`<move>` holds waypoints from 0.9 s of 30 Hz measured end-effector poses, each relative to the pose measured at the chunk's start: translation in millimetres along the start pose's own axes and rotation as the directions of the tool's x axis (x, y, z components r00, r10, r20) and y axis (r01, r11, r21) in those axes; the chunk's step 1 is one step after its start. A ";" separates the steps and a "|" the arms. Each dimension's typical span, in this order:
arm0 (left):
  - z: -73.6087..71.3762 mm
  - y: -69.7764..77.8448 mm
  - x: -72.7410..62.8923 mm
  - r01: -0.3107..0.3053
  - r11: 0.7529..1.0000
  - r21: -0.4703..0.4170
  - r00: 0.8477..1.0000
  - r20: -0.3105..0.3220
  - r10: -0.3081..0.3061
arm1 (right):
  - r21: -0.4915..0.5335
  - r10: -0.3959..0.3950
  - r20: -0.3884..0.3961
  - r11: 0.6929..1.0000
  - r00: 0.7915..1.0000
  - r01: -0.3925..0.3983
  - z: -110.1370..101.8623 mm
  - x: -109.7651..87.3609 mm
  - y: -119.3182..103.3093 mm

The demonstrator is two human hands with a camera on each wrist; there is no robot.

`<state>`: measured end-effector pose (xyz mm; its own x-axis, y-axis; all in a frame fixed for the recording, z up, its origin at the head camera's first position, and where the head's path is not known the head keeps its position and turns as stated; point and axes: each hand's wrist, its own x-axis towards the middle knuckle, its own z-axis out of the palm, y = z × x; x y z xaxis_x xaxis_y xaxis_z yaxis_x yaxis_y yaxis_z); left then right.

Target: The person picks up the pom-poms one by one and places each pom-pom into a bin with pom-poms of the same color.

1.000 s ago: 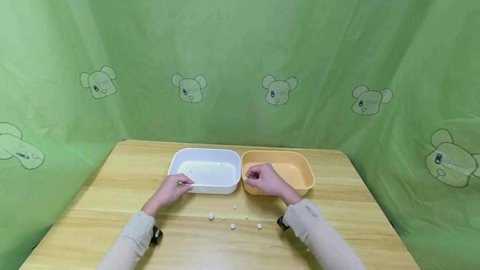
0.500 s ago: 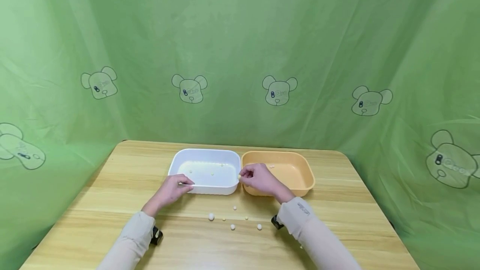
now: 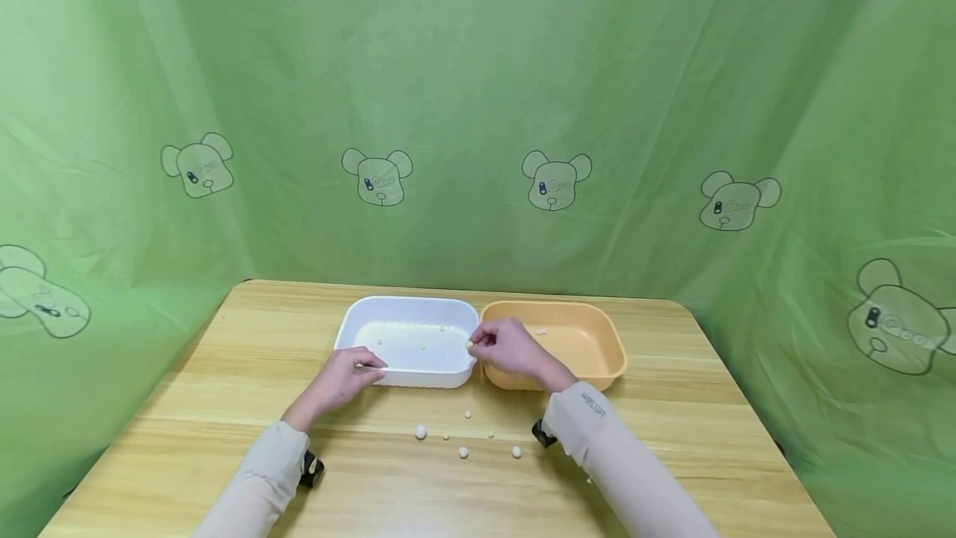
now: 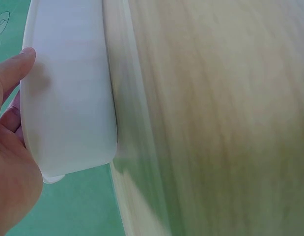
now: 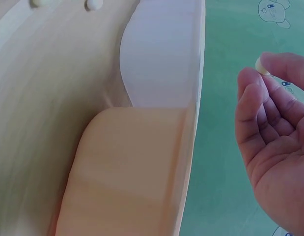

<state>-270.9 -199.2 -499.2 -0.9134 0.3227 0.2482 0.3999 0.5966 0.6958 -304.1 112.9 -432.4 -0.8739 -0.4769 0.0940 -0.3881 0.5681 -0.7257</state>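
Observation:
My left hand (image 3: 339, 380) grips the near rim of a white plastic basin (image 3: 399, 361); in the left wrist view the thumb lies on its outer wall, the other fingers behind the rim. Inside are several small yellowish balls (image 3: 422, 346). Between right thumb and fingertip I pinch a small pale yellow ball (image 5: 262, 66). That right hand (image 3: 513, 349) is above the place where the white basin meets an orange basin (image 3: 582, 347), and the ball is over the white basin's right end. Small pinkish pieces (image 3: 542, 331) lie in the orange basin.
On the wooden table (image 3: 358, 488), in front of the basins, several loose balls are scattered, among them a larger white ball (image 3: 421, 432) and a small yellow ball (image 3: 490, 434). A green curtain (image 3: 463, 247) hangs behind and at both sides.
My right hand has moved left from over the orange basin, bringing the pinched yellow ball over the white basin's right end. The left hand has stayed on the white rim.

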 end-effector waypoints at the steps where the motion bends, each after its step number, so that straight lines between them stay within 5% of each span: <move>1: -0.1 0.0 0.2 0.000 1.000 0.002 1.000 0.000 0.000 | 0.002 -0.001 0.000 1.000 1.000 0.001 0.3 1.5 -0.5; 15: -1.7 5.9 -0.9 0.002 1.000 0.003 1.000 -0.002 -0.002 | 0.010 -0.007 0.018 1.000 1.000 0.006 6.9 19.4 -4.1; 27: -1.1 4.4 -1.3 0.001 1.000 0.008 1.000 -0.005 -0.001 | 0.029 0.074 0.036 0.997 0.997 -0.075 13.0 30.1 -0.8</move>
<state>-268.0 -197.8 -495.8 -0.9141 0.3188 0.2507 0.3996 0.6025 0.6909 -326.3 89.4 -437.8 -0.8891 -0.4574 0.0160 -0.3133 0.5827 -0.7499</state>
